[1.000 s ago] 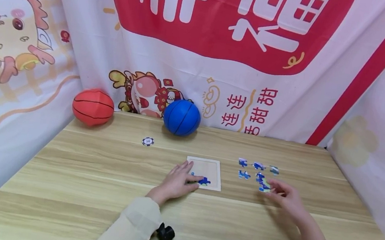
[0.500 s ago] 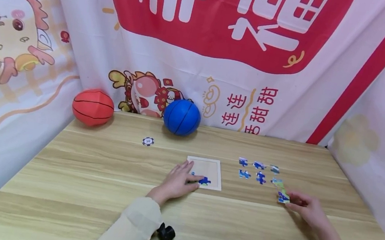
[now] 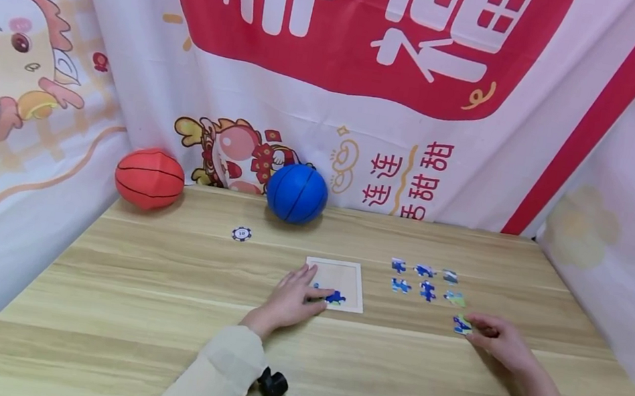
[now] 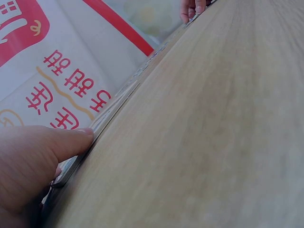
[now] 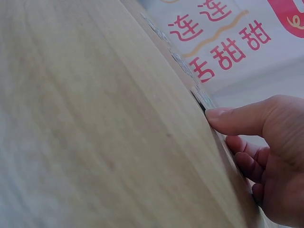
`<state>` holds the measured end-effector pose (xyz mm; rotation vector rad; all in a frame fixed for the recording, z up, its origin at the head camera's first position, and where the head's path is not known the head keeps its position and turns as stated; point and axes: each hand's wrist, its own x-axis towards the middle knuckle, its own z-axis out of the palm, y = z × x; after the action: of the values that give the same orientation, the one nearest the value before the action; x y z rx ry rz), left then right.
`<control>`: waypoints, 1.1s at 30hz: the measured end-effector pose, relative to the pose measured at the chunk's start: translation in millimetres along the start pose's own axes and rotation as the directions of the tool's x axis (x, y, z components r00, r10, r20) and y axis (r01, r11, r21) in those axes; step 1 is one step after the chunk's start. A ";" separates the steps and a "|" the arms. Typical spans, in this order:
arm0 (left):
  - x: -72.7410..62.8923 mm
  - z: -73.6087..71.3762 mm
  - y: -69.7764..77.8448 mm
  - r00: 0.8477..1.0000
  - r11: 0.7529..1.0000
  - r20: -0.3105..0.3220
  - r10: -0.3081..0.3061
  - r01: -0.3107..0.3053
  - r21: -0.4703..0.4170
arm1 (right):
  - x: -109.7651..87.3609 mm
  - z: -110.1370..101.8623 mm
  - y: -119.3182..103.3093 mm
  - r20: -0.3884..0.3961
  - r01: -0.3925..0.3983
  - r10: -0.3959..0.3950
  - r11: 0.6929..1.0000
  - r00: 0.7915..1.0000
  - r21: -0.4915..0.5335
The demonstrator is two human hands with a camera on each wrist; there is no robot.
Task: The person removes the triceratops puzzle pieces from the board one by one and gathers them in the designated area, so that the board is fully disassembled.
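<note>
My left hand (image 3: pixel 294 297) rests on the left side of a square puzzle tray (image 3: pixel 360 290), fingers extended. Blue puzzle pieces (image 3: pixel 336 297) lie in the tray's lower part, partly covered by that hand. In the left wrist view, the thumb (image 4: pixel 73 142) lies along the tray's near edge. My right hand (image 3: pixel 494 338) pinches a blue and green puzzle piece (image 3: pixel 462 325) between thumb and fingers, close over the table right of the tray. The right wrist view shows the right hand's thumb (image 5: pixel 237 121) at the thin dark edge of this piece.
Two rows of loose puzzle pieces (image 3: pixel 428 291) lie right of the tray, just beyond my right hand. A blue ball (image 3: pixel 296 193) and a red ball (image 3: pixel 149 178) sit along the table's back edge. A round chip (image 3: pixel 242 234) lies left of the tray.
My right hand has moved right and toward me with its puzzle piece, away from the loose pieces it overlapped. The left hand stays on the tray. The head view has shifted slightly.
</note>
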<state>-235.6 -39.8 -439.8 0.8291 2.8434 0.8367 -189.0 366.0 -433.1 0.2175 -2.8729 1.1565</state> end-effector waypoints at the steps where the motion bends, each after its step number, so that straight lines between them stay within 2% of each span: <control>1: 0.0 0.1 -0.2 1.000 1.000 0.000 0.000 0.000 0.000 | 0.2 -0.1 0.0 0.002 0.003 -0.003 1.000 1.000 0.001; 7: -0.6 0.0 -0.5 1.000 1.000 -0.001 0.003 -0.003 -0.009 | 0.8 0.4 0.1 0.014 0.007 -0.008 1.000 1.000 0.013; 12: -1.3 -0.2 -1.3 1.000 1.000 -0.007 -0.004 0.004 -0.005 | 1.1 -1.6 -6.8 0.038 -0.072 0.068 0.993 0.997 0.094; 14: -1.4 -0.6 -1.2 1.000 1.000 -0.007 -0.008 0.008 -0.002 | 1.6 -3.3 -11.0 0.037 -0.097 0.093 0.987 0.995 0.129; 19: -0.9 -1.5 -1.4 1.000 1.000 -0.020 -0.004 0.004 -0.010 | 8.7 -2.6 -32.2 0.030 -0.102 0.098 0.986 0.995 0.135; 23: -0.1 -0.8 -2.3 0.999 1.000 -0.038 0.001 -0.001 -0.016 | 20.6 9.3 -59.3 0.034 -0.030 0.026 0.991 0.999 0.133; 28: 0.6 -1.2 -4.3 0.999 1.000 -0.048 0.000 -0.002 -0.028 | 37.0 37.7 -93.3 0.031 0.112 -0.117 0.984 0.993 0.141; 33: 0.6 -6.5 -10.5 0.997 1.000 -0.076 -0.012 0.010 -0.027 | 50.6 71.1 -126.8 0.098 0.102 -0.117 0.985 0.988 0.140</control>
<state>-242.5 -50.1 -439.7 0.7951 2.8920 0.9224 -219.6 220.5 -393.0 0.4488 -2.8299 1.3587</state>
